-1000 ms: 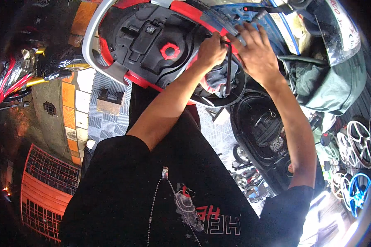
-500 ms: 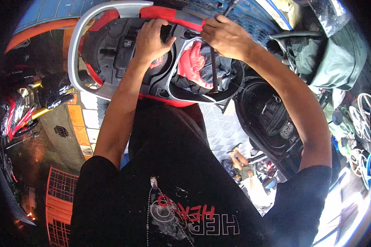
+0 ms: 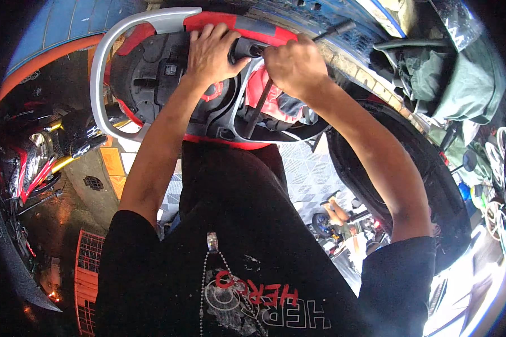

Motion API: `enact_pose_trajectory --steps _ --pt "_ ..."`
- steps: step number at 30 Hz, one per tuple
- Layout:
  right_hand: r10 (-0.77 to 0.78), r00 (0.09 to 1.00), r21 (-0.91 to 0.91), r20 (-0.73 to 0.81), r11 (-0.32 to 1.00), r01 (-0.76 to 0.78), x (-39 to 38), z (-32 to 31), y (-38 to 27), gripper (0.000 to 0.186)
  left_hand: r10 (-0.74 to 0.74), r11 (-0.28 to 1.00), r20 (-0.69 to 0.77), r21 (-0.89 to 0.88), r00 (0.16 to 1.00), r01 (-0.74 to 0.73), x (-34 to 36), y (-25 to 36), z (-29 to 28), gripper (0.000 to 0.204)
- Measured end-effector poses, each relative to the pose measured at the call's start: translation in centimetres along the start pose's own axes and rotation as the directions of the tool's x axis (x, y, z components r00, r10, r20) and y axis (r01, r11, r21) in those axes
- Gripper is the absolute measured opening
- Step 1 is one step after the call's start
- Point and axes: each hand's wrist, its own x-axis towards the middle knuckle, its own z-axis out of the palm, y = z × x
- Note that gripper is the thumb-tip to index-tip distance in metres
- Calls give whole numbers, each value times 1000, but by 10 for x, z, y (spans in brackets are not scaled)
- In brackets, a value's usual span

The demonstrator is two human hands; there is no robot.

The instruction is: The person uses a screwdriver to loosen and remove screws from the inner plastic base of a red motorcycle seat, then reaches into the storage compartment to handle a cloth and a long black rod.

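Observation:
A scooter's rear section lies across the top of the view, with a red side panel (image 3: 244, 25), a grey grab rail (image 3: 99, 84) and a red fuel cap (image 3: 212, 91). My right hand (image 3: 298, 66) is wrapped round the middle of a long dark T-handle wrench (image 3: 258, 109). Its bar slants over the storage bin, and my fist hides where it meets the scooter. Red and dark cloth (image 3: 270, 92) fills the bin beneath. My left hand (image 3: 212, 56) rests with spread fingers on the scooter body, left of the fuel cap's far side, fingertips against the red panel.
A large black shell-like part (image 3: 399, 174) stands to the right of the bin. Beyond it hangs a dark green bag (image 3: 455, 84). At the left is another motorcycle (image 3: 31, 163) in red and black. An orange grille (image 3: 90, 275) stands at lower left.
The wrench has turned clockwise in the view: its far end swung right and its near end left. My right hand moved slightly left and nearer. My left hand stays on the scooter body.

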Motion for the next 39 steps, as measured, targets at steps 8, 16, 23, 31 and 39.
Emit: enact_pose_trajectory --steps 8,16,23,31,39 --pt "198 975 110 105 972 -209 0 0 -8 16 179 982 83 -79 980 -173 13 -20 12 60" --pt "269 962 136 51 952 -274 -2 4 -18 17 168 985 52 -47 984 -166 10 -18 14 59" --pt "218 939 62 -265 976 -209 -8 20 -22 16 187 980 40 -84 982 -183 13 -16 12 59" --pt "364 924 184 -114 922 -341 -1 13 -30 15 150 988 141 -39 979 -146 14 -17 9 62" --pt "272 955 43 120 959 -278 -6 -26 -17 18 143 878 -85 -449 986 -166 11 -36 6 22"
